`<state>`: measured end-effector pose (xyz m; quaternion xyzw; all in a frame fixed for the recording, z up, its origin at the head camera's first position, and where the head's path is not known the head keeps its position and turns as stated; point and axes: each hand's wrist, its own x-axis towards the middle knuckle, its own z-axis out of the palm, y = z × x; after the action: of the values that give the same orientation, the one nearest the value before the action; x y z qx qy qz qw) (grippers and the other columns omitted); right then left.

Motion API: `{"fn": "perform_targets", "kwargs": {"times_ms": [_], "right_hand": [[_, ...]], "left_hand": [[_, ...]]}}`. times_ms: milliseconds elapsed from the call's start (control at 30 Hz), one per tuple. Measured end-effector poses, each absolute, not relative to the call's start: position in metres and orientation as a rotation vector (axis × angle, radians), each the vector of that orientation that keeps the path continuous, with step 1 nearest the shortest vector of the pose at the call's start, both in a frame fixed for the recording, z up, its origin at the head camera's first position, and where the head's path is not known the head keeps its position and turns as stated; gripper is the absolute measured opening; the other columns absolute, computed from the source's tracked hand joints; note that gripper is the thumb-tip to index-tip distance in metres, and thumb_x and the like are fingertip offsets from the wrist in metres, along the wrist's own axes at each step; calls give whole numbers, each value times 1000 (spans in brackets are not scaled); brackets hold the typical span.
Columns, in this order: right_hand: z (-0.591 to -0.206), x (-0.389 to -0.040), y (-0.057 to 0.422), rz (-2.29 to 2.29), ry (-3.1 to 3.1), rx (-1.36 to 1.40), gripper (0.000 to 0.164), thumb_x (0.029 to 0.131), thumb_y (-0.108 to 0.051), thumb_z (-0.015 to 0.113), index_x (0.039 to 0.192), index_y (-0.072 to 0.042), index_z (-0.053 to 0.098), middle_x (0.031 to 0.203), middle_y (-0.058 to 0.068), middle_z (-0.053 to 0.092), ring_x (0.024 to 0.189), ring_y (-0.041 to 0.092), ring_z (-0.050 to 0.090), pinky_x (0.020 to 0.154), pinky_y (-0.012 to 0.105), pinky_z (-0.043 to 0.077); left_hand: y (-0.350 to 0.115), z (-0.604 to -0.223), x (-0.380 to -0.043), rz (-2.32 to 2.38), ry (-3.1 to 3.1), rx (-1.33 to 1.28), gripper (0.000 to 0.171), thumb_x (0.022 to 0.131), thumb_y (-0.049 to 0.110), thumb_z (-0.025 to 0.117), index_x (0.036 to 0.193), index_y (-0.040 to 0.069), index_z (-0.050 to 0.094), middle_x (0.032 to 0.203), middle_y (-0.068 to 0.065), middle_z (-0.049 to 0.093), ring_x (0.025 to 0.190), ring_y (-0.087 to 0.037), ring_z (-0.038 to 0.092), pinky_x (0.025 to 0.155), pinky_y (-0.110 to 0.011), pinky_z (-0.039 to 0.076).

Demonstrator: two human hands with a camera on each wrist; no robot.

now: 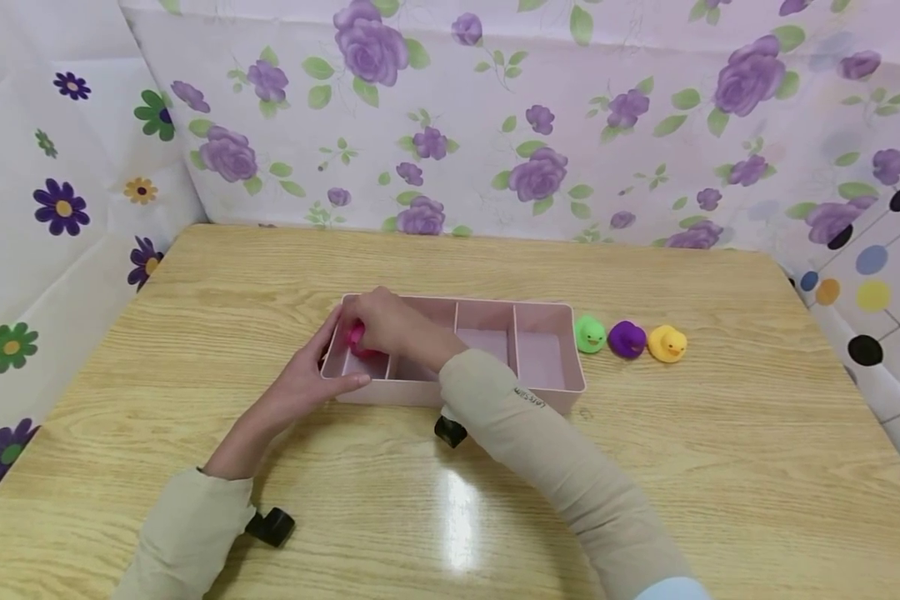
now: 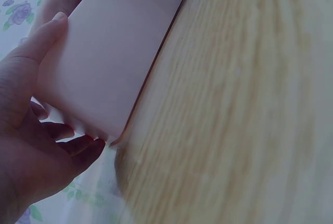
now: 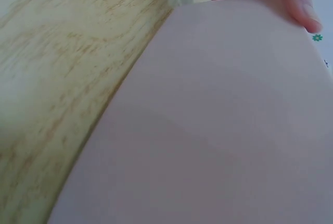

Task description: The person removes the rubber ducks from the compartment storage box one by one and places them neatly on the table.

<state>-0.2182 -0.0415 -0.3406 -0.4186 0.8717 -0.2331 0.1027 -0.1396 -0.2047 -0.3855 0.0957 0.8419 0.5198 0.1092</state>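
Note:
A long pale-pink divided box (image 1: 450,393) sits on the table. My left hand (image 1: 305,379) grips its left end, thumb over the front rim and fingers along the end wall; the left wrist view shows this hand (image 2: 39,125) at the box's corner. Reaching into the leftmost compartment, my right hand (image 1: 386,321) holds a bright pink rubber duck (image 1: 356,337), mostly hidden by the fingers. In the right wrist view the box's front wall (image 3: 208,109) fills most of the picture, with the left thumb (image 3: 296,0) at its rim.
Right of the box stand a green duck (image 1: 590,333), a purple duck (image 1: 627,340) and a yellow duck (image 1: 667,343) in a row. The green one is close to the box's end wall. Flowered cloth (image 1: 480,108) hangs behind the wooden table (image 1: 757,417).

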Motion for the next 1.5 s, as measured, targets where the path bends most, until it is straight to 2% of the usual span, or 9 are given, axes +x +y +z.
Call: {"fn": "perform_targets", "kwargs": {"times_ms": [267,533,800,1100,1300,1500], "right_hand": [[-340,-218,-36,-750,2563,-1264,11,81,1,71,92,-3,72,84,5,62,71,13,51,61,16,38],[-337,-215,-32,-842,2528,-1185,17,82,-3,74,98,-6,72,86,2,63,76,14,52,63,17,41],[-333,-213,-25,-931,2514,-1163,14,87,-11,72,101,-9,73,90,1,66,81,13,54,68,17,44],[-328,-205,-17,-1059,2526,-1091,20,88,-8,70,108,-7,73,96,2,68,80,12,54,70,17,44],[-320,-199,-9,-1090,2587,-1049,23,86,-9,72,108,-7,73,96,3,70,81,12,56,70,16,44],[-313,-194,2,-1090,2638,-1053,25,85,-9,73,109,-5,73,100,6,70,84,13,60,73,17,45]], "left_hand": [[-204,-386,-140,1521,2483,287,100,86,25,74,157,26,2,160,-10,7,144,-31,6,112,-56,12],[-204,-386,-139,1505,2494,266,100,86,26,74,157,28,3,160,-10,7,144,-33,6,111,-59,12],[-203,-385,-137,1516,2487,264,100,87,25,74,156,30,2,161,-10,7,144,-33,5,110,-61,12],[-203,-384,-138,1531,2476,266,100,86,24,74,157,28,3,161,-9,4,145,-32,2,110,-61,10],[-203,-385,-138,1535,2471,258,101,86,26,75,157,28,2,160,-12,7,144,-33,7,111,-59,13],[-203,-386,-138,1570,2449,259,102,85,26,75,157,27,2,159,-14,11,141,-33,18,110,-56,20]]}}
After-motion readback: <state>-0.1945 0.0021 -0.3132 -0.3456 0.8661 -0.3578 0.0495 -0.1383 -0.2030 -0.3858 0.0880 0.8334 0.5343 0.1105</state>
